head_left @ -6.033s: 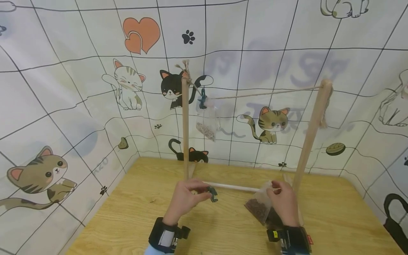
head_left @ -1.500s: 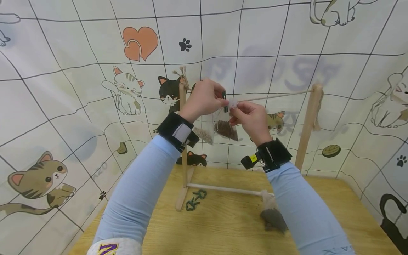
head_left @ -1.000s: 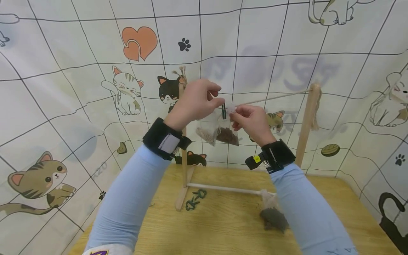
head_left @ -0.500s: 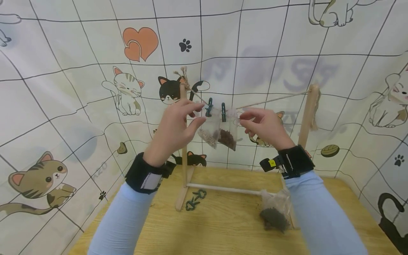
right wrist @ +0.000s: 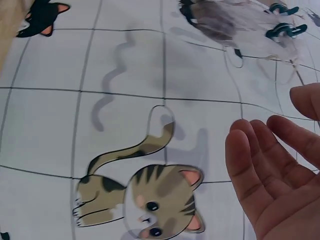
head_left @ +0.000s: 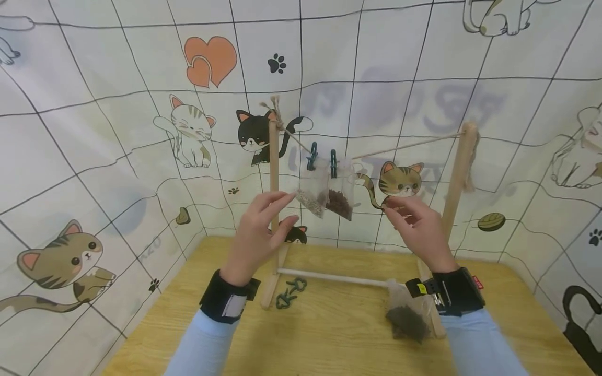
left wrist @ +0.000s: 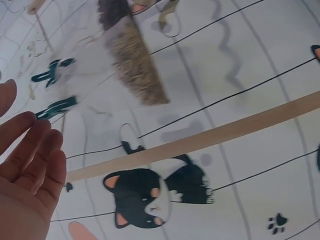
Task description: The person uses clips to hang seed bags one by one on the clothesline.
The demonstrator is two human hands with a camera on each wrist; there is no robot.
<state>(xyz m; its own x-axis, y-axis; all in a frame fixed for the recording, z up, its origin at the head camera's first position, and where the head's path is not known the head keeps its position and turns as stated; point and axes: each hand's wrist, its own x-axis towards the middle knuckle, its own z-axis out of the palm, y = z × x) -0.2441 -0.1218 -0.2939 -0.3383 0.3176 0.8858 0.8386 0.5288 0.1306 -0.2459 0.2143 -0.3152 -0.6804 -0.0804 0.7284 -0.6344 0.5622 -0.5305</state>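
Two small clear drawstring bags hang side by side from a string (head_left: 409,148), each under a dark green clothespin. The left bag (head_left: 312,180) holds pale bits and its clothespin (head_left: 312,156) tilts; the right bag (head_left: 339,202) holds reddish-brown bits below a nearly upright clothespin (head_left: 333,163). My left hand (head_left: 256,232) is just left of the pale bag, fingers extended and thumb apart, holding nothing; whether a fingertip touches the bag I cannot tell. To the right of both bags, my right hand (head_left: 420,227) hovers with loosely bent fingers around nothing, also seen in the right wrist view.
The string sags between two wooden posts, left (head_left: 274,172) and right (head_left: 460,180), joined low by a white rod (head_left: 334,277). Two loose green clothespins (head_left: 285,299) lie by the left foot. Another bag (head_left: 406,318) with dark contents lies on the table (head_left: 338,344) at right.
The brown bag went from my right hand on the table up to the string and is now clipped there. Both hands have let go and drawn down and apart.
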